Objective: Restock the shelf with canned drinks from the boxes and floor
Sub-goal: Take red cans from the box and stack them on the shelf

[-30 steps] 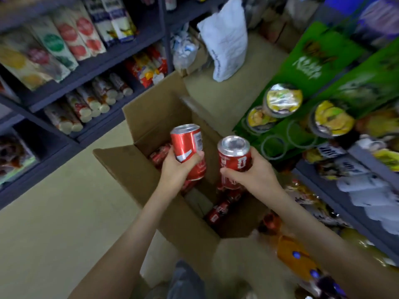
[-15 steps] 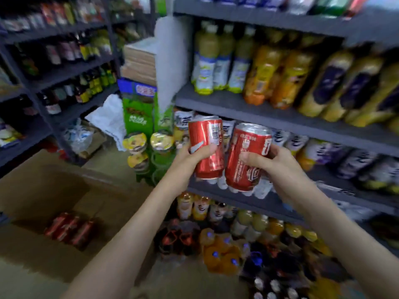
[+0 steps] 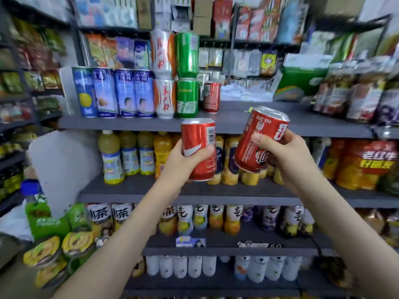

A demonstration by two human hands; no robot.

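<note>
My left hand (image 3: pixel 185 160) grips a red cola can (image 3: pixel 199 145), held upright in front of the grey shelf (image 3: pixel 237 119). In my right hand (image 3: pixel 287 154) is a second red cola can (image 3: pixel 259 139), tilted with its top leaning right. Both cans hang just below the shelf's front edge. One red can (image 3: pixel 211 97) stands on that shelf next to stacked green cans (image 3: pixel 187 78) and white-and-orange cans (image 3: pixel 164 76). To the right of the lone red can the shelf surface is bare.
Blue tall cans (image 3: pixel 125 92) fill the shelf's left end. Packaged goods (image 3: pixel 354 98) crowd its right end. Juice bottles (image 3: pixel 129 154) and tea bottles (image 3: pixel 185 219) line the lower shelves. Green display racks with cups (image 3: pixel 49 240) stand at lower left.
Both hands lifted the two red cans from the cardboard box up to the drinks shelf. The view swung from the floor box to the shelving; the right can is now tilted.
</note>
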